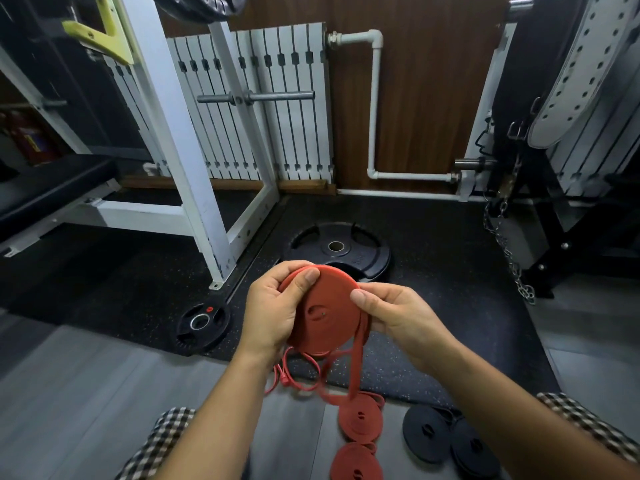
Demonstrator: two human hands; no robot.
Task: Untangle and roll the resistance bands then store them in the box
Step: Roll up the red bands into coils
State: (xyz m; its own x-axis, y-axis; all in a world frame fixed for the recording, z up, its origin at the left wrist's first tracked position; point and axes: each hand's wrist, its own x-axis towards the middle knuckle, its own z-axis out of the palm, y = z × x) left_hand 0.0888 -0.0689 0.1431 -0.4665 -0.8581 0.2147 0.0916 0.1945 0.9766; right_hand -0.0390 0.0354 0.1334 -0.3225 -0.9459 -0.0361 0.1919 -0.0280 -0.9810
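head view: left hand (pixel 273 313) curled round red band roll (pixel 322 313), thumb across its face, held above the floor. right hand (pixel 398 317) pinches the roll's right edge; loose tail (pixel 356 362) hangs straight down there, nearer right hand.

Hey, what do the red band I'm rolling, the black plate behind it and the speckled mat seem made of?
The red band looks like matte rubber or latex: it coils tightly and its tail hangs limp. The black plate seems rubber-coated, dull, with a metal-ringed centre hole. The speckled mat is probably rubber flooring, matte black with pale flecks.
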